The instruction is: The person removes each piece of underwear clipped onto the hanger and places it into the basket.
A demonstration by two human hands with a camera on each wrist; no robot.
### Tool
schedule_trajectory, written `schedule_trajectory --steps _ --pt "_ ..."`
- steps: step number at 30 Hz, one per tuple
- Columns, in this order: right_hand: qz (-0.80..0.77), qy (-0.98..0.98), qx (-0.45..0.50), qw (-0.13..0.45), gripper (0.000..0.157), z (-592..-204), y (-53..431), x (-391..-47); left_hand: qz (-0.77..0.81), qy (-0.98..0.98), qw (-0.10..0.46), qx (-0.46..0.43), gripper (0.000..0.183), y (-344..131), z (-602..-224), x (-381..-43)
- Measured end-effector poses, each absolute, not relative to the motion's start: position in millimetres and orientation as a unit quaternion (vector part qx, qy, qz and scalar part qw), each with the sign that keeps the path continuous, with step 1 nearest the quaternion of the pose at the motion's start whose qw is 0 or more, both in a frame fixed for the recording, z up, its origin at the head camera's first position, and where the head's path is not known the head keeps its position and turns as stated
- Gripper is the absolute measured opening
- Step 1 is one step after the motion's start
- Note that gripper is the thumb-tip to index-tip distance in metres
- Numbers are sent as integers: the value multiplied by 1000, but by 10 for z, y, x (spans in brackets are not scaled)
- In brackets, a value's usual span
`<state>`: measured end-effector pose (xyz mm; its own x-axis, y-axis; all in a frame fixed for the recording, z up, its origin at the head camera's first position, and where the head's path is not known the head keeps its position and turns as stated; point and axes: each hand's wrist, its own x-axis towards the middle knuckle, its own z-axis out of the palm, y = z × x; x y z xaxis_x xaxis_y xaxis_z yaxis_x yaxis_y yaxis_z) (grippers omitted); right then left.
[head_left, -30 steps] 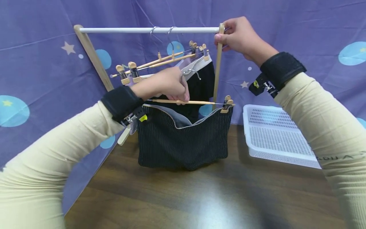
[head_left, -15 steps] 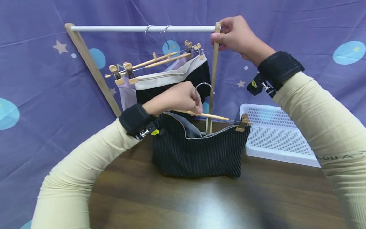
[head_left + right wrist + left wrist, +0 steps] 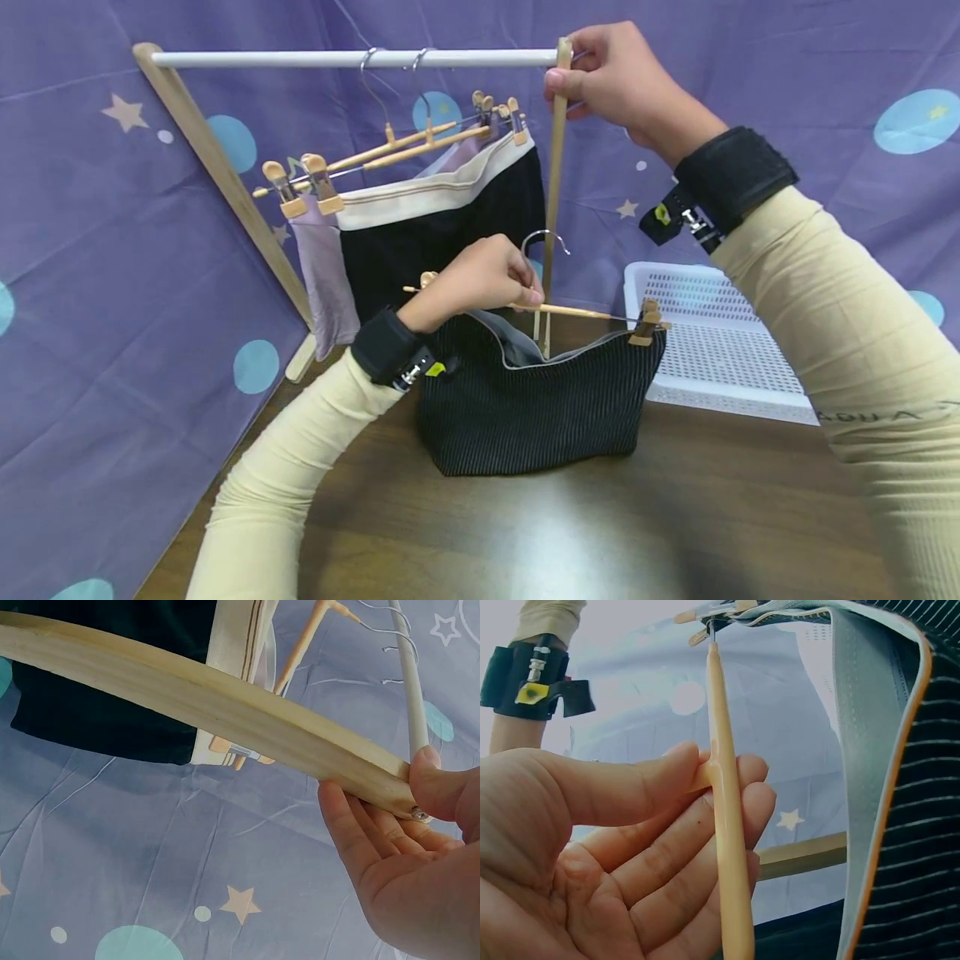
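Observation:
My left hand [image 3: 487, 273] pinches a wooden clip hanger [image 3: 573, 312] near its middle, thumb on one side and fingers behind, as the left wrist view shows. From its clips hangs a black pinstriped garment [image 3: 540, 417] with a grey lining, its waist sagging open. The hanger's metal hook points up, free of the rail. My right hand [image 3: 618, 83] grips the top of the rack's right wooden post [image 3: 300, 735], where the white rail [image 3: 300, 59] meets it. Two more clip hangers stay on that rail, bearing black shorts [image 3: 442, 212] with a white waistband and a lilac garment [image 3: 324, 275].
A white perforated basket [image 3: 720, 333] stands on the wooden table [image 3: 450, 533] at the right. The rack's left post [image 3: 217, 175] slants down to a foot [image 3: 300, 358] on the table. A purple patterned cloth [image 3: 750, 50] hangs behind.
My left hand has drawn the hanger with the pinstriped garment rightward and down, away from the hanging shorts. My right hand keeps its grip on the post. The head view has shifted slightly.

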<state>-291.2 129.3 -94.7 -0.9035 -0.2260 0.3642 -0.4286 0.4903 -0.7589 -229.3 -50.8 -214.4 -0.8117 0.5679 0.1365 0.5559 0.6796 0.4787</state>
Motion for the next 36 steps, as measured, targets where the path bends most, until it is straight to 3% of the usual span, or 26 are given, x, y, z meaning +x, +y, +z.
schedule_trajectory --steps 6,14,22,30,36 --pt "479 -848 202 105 29 -941 1282 -2870 275 916 23 290 9 -496 -2362 -2323" --pt "468 -859 178 104 52 -914 1284 -2793 275 916 32 291 11 -510 -2546 -2352" --pt "423 -880 181 114 56 -970 1444 -2635 287 912 34 292 10 -524 -2663 -2401" --pt "373 -898 197 121 55 -1237 1651 -2414 296 908 39 293 10 -505 -2735 -2453" --pt "364 -903 215 78 56 -1557 1844 -2284 294 905 45 305 11 -484 -2800 -2519"
